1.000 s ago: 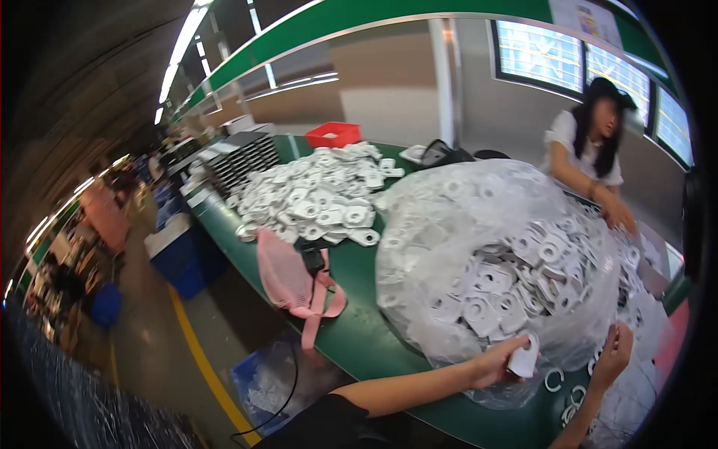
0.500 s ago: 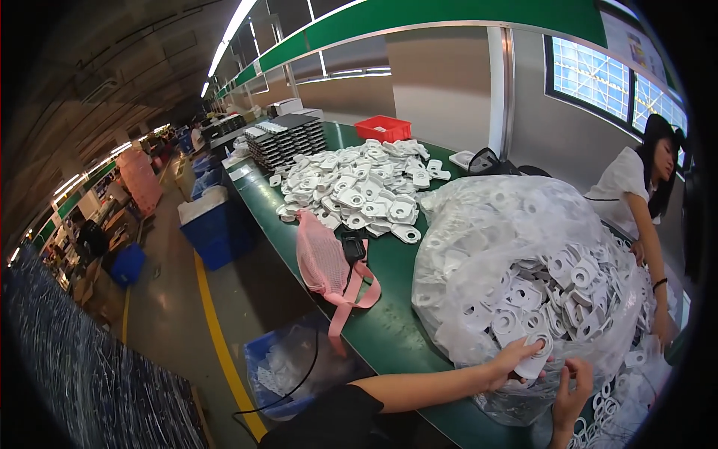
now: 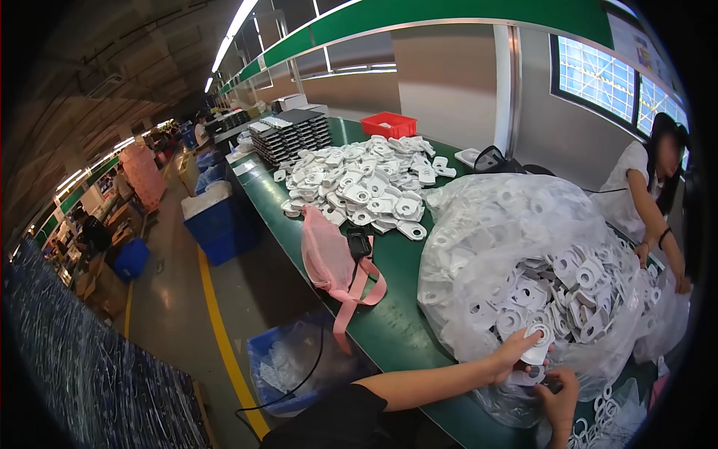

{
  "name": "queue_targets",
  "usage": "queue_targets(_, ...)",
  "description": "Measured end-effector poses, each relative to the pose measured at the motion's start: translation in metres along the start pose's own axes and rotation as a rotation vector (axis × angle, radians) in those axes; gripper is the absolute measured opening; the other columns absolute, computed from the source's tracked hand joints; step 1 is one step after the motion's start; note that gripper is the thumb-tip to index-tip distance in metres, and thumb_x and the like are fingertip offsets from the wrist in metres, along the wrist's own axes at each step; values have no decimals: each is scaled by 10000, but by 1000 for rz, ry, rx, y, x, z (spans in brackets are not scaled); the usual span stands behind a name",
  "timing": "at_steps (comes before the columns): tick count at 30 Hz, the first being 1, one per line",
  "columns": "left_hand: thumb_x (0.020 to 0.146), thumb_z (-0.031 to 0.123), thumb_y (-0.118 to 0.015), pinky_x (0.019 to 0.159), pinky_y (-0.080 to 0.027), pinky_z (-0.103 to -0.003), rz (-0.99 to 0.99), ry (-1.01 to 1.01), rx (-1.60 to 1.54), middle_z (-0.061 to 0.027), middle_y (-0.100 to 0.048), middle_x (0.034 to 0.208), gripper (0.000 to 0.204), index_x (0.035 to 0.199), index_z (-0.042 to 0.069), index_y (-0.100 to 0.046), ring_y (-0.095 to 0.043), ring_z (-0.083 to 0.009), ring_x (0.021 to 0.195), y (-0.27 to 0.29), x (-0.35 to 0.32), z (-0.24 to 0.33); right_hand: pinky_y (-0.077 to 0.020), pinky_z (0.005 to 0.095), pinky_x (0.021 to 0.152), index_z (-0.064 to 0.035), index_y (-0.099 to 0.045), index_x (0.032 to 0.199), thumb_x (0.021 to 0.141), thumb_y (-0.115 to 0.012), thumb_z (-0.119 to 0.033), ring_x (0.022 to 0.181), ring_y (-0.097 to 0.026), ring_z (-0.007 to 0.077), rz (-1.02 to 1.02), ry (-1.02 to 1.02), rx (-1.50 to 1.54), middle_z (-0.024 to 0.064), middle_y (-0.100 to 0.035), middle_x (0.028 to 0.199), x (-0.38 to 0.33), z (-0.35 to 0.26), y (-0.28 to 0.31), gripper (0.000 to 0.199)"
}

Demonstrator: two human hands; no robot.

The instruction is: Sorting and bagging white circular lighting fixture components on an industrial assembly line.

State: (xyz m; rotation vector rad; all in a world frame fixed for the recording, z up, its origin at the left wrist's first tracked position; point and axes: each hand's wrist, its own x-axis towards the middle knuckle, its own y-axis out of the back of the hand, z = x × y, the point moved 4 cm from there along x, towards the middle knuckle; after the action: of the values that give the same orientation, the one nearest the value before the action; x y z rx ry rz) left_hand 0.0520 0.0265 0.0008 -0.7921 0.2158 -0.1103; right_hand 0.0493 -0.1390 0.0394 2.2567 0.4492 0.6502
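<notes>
Plastic part (image 3: 538, 354), white and flat with a ring-shaped opening at its upper end, is held just in front of the mouth of a large clear bag (image 3: 460, 232). It is pinched by the left hand (image 3: 512, 357), with the thumb laid across its face beside the ring. By the right hand (image 3: 561, 395), its fingers bent, the lower end is met; whether anything is gripped there cannot be told.

The part is judged to be light and stiff, smooth enough to slip a little, and not very fragile, though a thin rim might be marked if squeezed hard. It is best taken by its side edges or by the thicker body below the ring.

Many similar parts are seen in the bag, which is set on a green desk (image 3: 400, 318). Loose white rings (image 3: 604, 410) are gathered near the right hand. Farther along the desk, a pink mesh pouch (image 3: 325, 251) is laid near the edge, and a loose heap of white parts (image 3: 366, 187) is spread before a red tray (image 3: 389, 127). Beyond the bag, a co-worker (image 3: 632, 172) in white is seen.
</notes>
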Motion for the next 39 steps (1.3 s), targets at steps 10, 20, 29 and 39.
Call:
queue_targets(10,911,316,-442,490,-444,-232,-4,37,-123,-95,-638,1016,279,1106,120,-480,-640,-197,807,8,2,14,-437,353,786,-57,-660,841,695,-693,-125,907,-548,268,-204,144,21,93,-599,931,8,-20,-14,165)
queue_targets(20,947,273,-378,580,-473,-287,37,-28,56,-171,-558,1153,347,1224,64,-399,-610,-295,936,4,-2,17,-443,342,798,-77,-669,872,725,-679,-146,922,-541,257,-322,201,32,63,-593,933,-2,-7,-5,163)
queue_targets(29,917,277,-422,572,-457,-284,89,-19,-16,-158,-581,1108,321,1164,74,-451,-605,-285,914,7,-1,21,-452,339,781,-69,-656,876,755,-655,-91,890,-560,267,-15,150,121,84,-611,931,5,-5,25,123)
queue_targets(39,881,184,-448,571,-464,-273,-42,71,89,-162,-571,1122,344,1197,51,-421,-612,-273,915,-10,-10,14,-490,330,622,-71,-685,773,630,-718,-211,674,-633,232,-280,-504,-265,94,-648,702,-31,57,82,202)
